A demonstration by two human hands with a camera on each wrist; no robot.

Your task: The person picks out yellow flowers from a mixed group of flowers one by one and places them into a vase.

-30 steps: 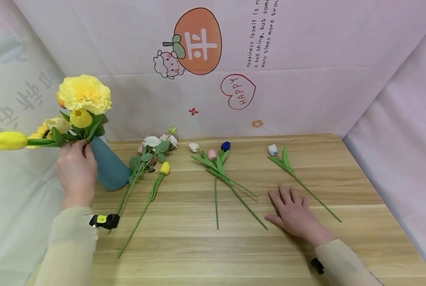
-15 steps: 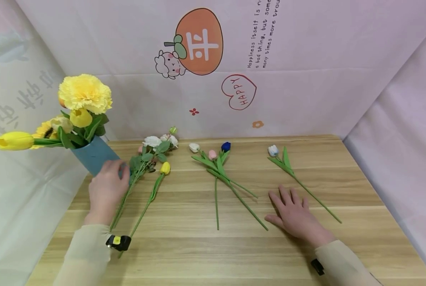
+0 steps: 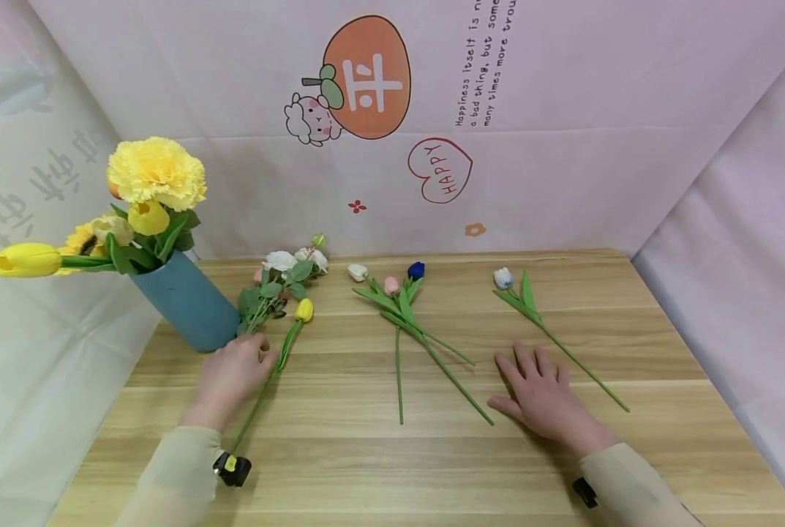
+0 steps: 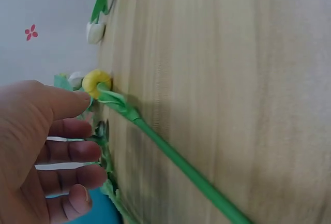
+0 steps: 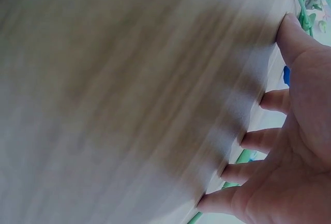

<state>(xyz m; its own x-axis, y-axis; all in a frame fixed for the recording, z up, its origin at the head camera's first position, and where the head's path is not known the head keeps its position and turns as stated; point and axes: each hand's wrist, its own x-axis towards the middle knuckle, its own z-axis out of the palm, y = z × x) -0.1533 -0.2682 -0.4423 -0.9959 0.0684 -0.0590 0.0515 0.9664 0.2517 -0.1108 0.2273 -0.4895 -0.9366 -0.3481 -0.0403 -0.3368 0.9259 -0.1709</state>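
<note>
The yellow tulip (image 3: 303,310) lies flat on the wooden table (image 3: 392,468), just right of the blue vase (image 3: 191,304), its green stem running from the bloom down toward me. My left hand (image 3: 233,375) is right at that stem, in front of the vase; the fingers (image 4: 67,151) are loosely bent and spread, gripping nothing, with the fingertips close beside the leaves and bloom (image 4: 96,81). Whether they touch the stem I cannot tell.

Between the tulip and the vase lies a spray of white and pink roses (image 3: 280,274), its leaves almost against the vase. The vase itself holds a big yellow carnation (image 3: 156,172) and other yellow flowers.

Further right of the vase lie three crossed tulips, white, pink and dark blue (image 3: 399,307). Beyond them my right hand (image 3: 545,399) rests flat on the table, fingers straight and spread, holding nothing. Just past it lies a pale blue tulip (image 3: 537,311).
</note>
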